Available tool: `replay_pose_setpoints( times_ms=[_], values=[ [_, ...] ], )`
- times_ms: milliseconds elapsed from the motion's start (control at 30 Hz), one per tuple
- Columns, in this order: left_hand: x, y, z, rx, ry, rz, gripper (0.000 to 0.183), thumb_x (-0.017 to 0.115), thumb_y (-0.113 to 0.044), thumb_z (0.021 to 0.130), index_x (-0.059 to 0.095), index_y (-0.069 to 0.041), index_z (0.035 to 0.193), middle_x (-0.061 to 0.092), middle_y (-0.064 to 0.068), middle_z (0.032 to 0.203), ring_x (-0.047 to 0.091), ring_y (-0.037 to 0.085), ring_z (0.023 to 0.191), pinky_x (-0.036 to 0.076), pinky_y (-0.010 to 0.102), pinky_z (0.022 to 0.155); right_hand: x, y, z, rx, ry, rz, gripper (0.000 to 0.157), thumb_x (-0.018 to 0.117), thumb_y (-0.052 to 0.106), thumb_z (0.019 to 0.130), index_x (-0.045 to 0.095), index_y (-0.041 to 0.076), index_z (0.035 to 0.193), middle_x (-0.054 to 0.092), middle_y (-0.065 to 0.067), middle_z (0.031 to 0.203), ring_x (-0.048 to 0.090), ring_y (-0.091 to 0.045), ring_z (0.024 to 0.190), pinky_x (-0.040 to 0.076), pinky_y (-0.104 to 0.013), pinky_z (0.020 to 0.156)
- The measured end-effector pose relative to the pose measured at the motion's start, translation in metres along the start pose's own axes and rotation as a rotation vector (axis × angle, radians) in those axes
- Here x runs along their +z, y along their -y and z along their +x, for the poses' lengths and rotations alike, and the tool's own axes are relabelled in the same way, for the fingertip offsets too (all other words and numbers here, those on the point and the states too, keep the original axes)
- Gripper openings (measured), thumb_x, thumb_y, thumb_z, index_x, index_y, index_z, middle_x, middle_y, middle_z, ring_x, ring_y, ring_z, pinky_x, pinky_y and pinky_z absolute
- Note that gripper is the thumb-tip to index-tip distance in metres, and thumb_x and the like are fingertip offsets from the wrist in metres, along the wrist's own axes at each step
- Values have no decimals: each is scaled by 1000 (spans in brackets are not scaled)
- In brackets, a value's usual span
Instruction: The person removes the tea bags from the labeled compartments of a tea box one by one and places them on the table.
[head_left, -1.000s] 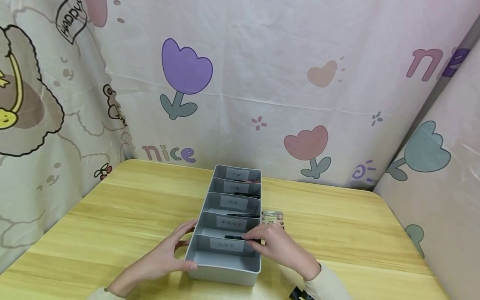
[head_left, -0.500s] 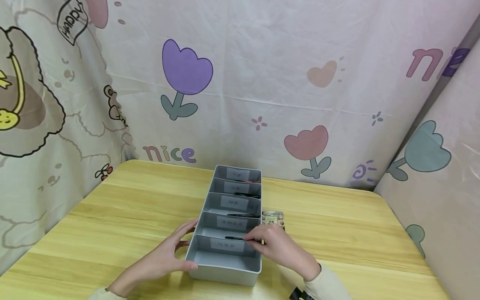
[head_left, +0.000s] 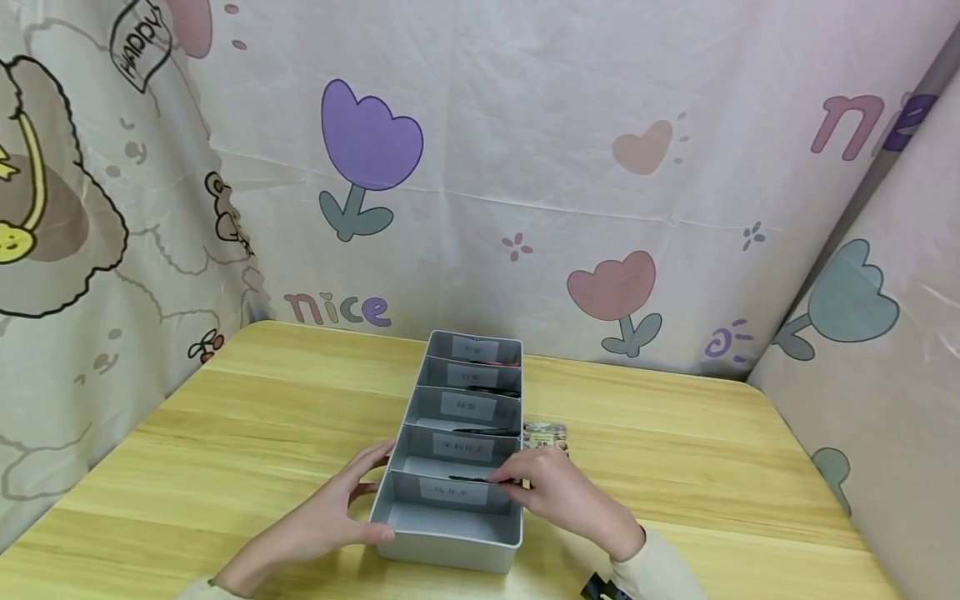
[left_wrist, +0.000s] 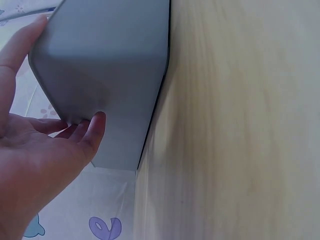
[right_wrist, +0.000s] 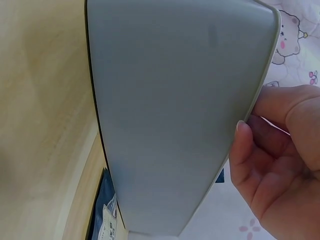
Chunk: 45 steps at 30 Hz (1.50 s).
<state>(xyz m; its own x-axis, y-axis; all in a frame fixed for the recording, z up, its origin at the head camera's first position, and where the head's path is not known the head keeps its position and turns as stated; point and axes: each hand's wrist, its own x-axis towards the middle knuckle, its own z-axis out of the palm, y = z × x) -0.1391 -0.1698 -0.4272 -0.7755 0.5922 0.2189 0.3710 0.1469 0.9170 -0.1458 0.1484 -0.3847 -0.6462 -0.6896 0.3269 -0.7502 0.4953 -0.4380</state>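
A long grey divider box [head_left: 446,552] stands on the table, its several compartments each bearing a white paper label. My left hand [head_left: 318,512] holds its near left corner: the thumb lies on the front rim, and the fingers bear against the side wall [left_wrist: 112,95]. At the right rim, my right hand [head_left: 551,487] pinches a thin black flat item [head_left: 467,478], seen almost edge-on in the second compartment from the front. The right fingers hide the rest of it. In the right wrist view the right fingertips [right_wrist: 242,131] sit right at the rim.
Thin dark items [head_left: 487,431] lie in the compartments farther back, with a red one [head_left: 495,363] in the rearmost. Beside the box's right wall, a patterned packet [head_left: 545,437] lies on the wooden table [head_left: 675,450]. Printed cloth [head_left: 480,167] hangs behind.
The black item now shows as a thinner strip beside the right fingers. Both hands stay in nearly the same place, and the box has not moved.
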Motion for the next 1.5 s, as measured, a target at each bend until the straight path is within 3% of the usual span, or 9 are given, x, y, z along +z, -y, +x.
replay_pose_setpoints(
  times_ms=[300,667,900,1167,1333,1500],
  values=[
    [1,0,-1,2,-6,0,87,77,-10,83,24,-1,151,25,25,149,34,15,132,40,27,100,1,-1,0,4,-51,59,19,73,-6,80,76,4,96,72,-2,91,64,-5,82,53,-22,65],
    [1,1,0,1,-4,-5,87,77,-10,83,24,0,151,25,26,149,33,16,132,40,27,100,-2,-7,-2,24,-105,112,11,75,0,81,74,7,89,71,0,84,58,0,73,48,-17,58],
    [1,1,1,-3,0,-10,88,77,-10,83,23,0,151,24,26,150,33,16,133,40,27,100,-4,-7,0,17,-243,70,15,72,-4,82,72,10,90,68,1,86,53,-1,69,45,-16,53],
    [1,2,0,-3,-9,6,88,77,-10,82,24,-1,151,24,25,150,34,16,132,40,27,100,-8,-10,8,-9,-399,66,18,74,-7,79,75,7,91,69,0,87,57,-4,68,46,-17,51],
    [1,2,-1,10,-4,3,88,77,-9,83,23,0,151,24,26,149,34,16,132,40,27,100,-12,-9,11,50,-422,119,13,74,-1,83,74,9,90,70,1,85,50,-3,59,44,-20,48],
    [1,3,-1,21,-7,3,87,77,-11,83,23,0,151,25,27,148,34,14,132,40,27,100,-18,-9,9,141,-427,244,5,72,5,86,73,9,88,69,0,81,46,-5,52,41,-22,46]
  ],
)
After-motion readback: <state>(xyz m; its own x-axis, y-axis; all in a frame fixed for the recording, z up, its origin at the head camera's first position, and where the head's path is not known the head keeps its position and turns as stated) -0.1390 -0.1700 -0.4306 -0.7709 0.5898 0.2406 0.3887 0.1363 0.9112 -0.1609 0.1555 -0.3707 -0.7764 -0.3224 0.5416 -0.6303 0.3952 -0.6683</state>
